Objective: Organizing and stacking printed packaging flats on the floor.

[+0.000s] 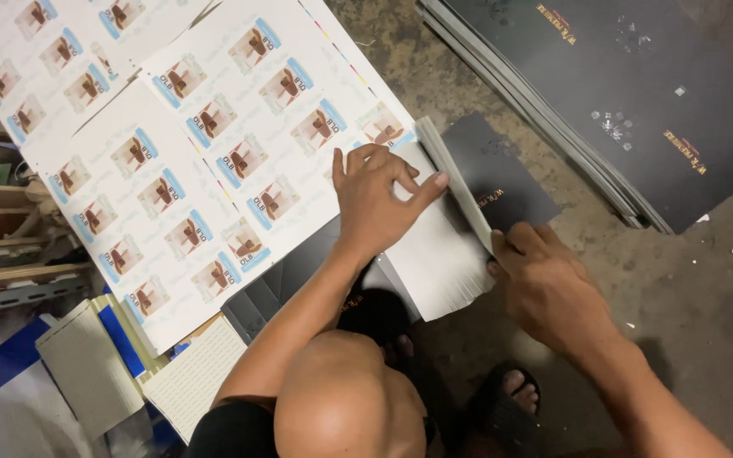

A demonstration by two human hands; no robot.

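My left hand (pixel 373 198) presses flat on the grey inner face of a black card sheet (pixel 434 254), its forefinger reaching to the raised fold. My right hand (pixel 545 284) grips the near end of that folded-up flap (pixel 460 182), whose black printed side (pixel 502 178) lies to the right on the concrete floor. Under the sheet lie more black card pieces (pixel 286 284). My knee and sandalled feet show at the bottom.
Large white printed sheets (pixel 171 144) with rows of small labels cover the upper left. A thick stack of big black boards (pixel 629 93) lies at the upper right. White and blue cardboard pieces (pixel 103 356) and wooden slats (pixel 10 246) sit at left.
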